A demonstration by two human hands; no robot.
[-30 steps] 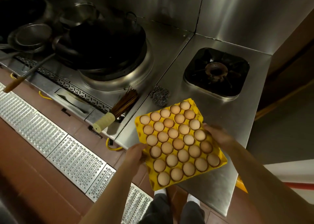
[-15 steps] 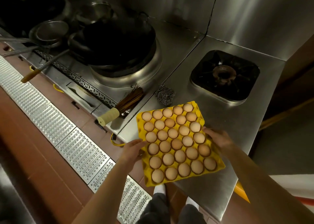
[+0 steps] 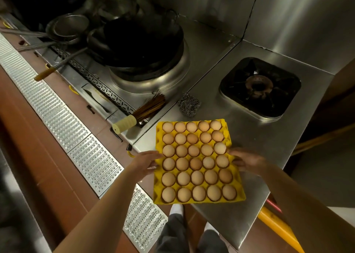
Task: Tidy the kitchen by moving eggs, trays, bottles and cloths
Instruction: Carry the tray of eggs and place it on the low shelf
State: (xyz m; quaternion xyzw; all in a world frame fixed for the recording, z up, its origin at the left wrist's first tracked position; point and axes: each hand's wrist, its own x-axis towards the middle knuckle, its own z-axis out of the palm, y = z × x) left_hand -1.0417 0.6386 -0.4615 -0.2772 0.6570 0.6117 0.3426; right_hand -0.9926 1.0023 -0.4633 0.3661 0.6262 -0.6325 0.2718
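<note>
Yellow moulded egg tray [image 3: 197,200], every cup filled with brown eggs [image 3: 196,163], sits over the front corner of the stainless counter [image 3: 255,135], its near-left corner overhanging the edge above the floor. The left hand [image 3: 143,164] grips the tray's left rim, fingers curled round it; the right hand [image 3: 246,161] grips the right rim the same way, thumb lying against the outer eggs. Whether the tray rests on the steel or is held just clear of it cannot be told from this angle.

Just beyond the far edge lies a steel-wool scourer [image 3: 189,104], and to its left a bamboo wok brush [image 3: 140,114] — both near, neither touching. Further back are the wok [image 3: 142,39] and an unlit gas burner [image 3: 259,85].

The step in hand looks like moving the eggs. The next move calls for a level, two-handed carry — any tilt could roll eggs from their cups.
</note>
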